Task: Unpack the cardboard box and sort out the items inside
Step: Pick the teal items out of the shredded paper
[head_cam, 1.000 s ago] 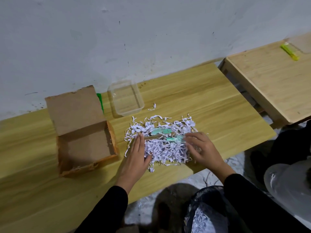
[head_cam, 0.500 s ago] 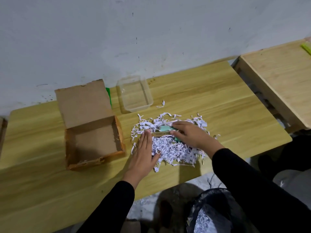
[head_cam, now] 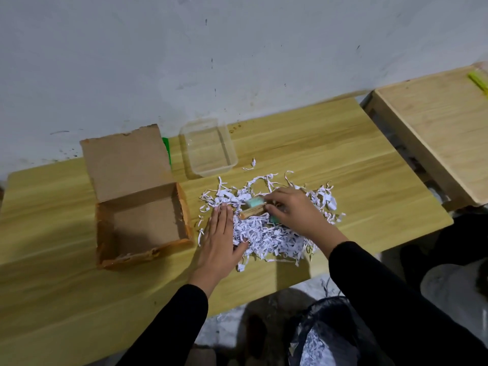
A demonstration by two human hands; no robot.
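Now the right hand (head_cam: 293,210) has closed on small items (head_cam: 254,207) amid shredded paper (head_cam: 266,233); left hand (head_cam: 220,239) stays flat, open, beside the empty cardboard box (head_cam: 142,220).

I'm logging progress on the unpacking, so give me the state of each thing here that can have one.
cardboard box: lid open, upright, looks empty.
clear plastic container: uncovered, empty, upright.
shredded paper: heaped loose on the table.
small items: lying on the shreds.
left hand: flat, fingers open, resting at the heap's edge.
right hand: fingers curled onto the small items.
black bag: open, holding shreds.
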